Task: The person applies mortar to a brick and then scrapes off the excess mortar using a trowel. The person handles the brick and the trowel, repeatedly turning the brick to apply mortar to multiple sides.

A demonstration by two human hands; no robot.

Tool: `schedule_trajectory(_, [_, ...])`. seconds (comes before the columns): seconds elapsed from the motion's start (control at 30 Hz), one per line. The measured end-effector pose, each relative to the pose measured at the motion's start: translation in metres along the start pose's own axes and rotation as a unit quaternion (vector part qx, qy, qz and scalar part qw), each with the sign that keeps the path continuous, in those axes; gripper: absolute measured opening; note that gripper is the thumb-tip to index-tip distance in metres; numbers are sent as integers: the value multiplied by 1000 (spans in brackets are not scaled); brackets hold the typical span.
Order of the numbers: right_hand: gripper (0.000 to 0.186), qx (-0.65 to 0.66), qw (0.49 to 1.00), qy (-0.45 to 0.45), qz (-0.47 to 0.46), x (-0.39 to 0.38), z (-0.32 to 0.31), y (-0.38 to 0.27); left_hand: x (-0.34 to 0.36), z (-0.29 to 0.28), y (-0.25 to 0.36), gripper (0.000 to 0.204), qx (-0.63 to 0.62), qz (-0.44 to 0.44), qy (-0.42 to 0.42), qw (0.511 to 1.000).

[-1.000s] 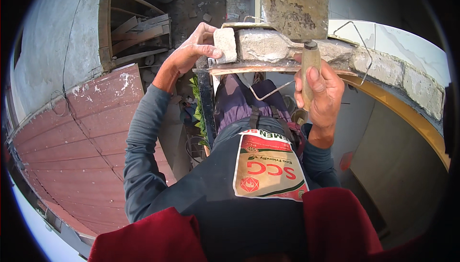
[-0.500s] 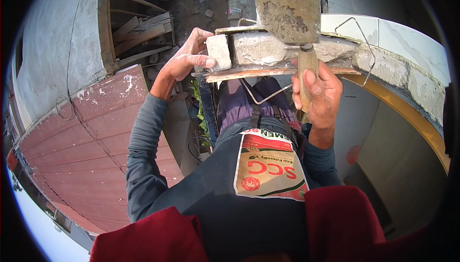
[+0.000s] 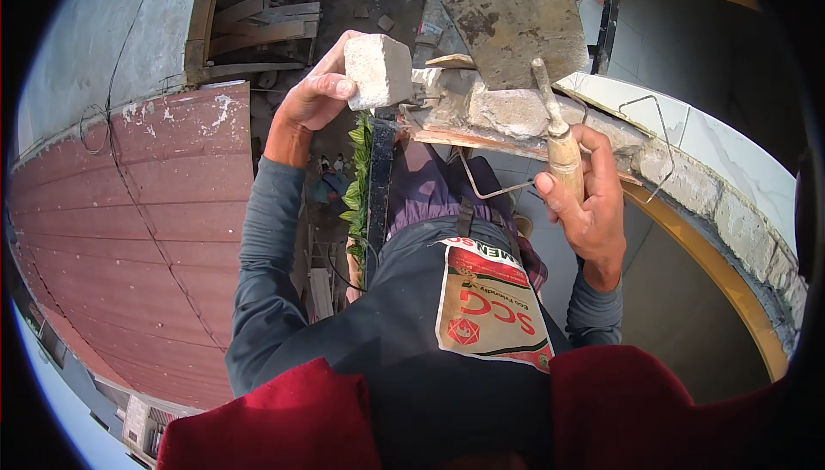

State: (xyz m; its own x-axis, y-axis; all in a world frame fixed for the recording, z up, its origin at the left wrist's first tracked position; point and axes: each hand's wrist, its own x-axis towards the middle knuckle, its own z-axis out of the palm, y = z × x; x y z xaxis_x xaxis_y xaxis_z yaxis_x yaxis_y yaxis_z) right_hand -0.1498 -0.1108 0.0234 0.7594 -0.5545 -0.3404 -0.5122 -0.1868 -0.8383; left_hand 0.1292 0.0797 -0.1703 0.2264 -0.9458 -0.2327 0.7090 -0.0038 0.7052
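My left hand (image 3: 316, 96) grips a small pale block piece (image 3: 378, 70), thumb on its near side, held in the air just left of the wall's end. Closed around the wooden handle of a trowel (image 3: 565, 161) is my right hand (image 3: 591, 204). The trowel's broad, stained metal blade (image 3: 503, 19) extends away from me over the wall, hiding part of it. Below the blade, a pale block (image 3: 509, 113) sits in the top of the low, rough wall, with greyish mortar (image 3: 451, 96) at its left.
Bent metal rods (image 3: 494, 193) stick out near the wall. Reddish-brown sheeting (image 3: 146, 238) spreads at left, with timber scraps (image 3: 266, 27) beyond. A leafy green strip (image 3: 357, 182) runs beside a dark post. At right, the wall's curved edge (image 3: 722, 186) continues above a yellow band (image 3: 713, 272).
My left hand has lifted the block piece away from the wall's left end. The trowel has turned, its blade swinging left, and my view has shifted.
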Motion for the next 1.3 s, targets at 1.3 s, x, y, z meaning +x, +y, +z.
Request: schedule_trajectory(1.3, [60, -533, 795, -218, -191, 35, 42, -27, -116, -51, -111, 88, -302, 139, 170, 928])
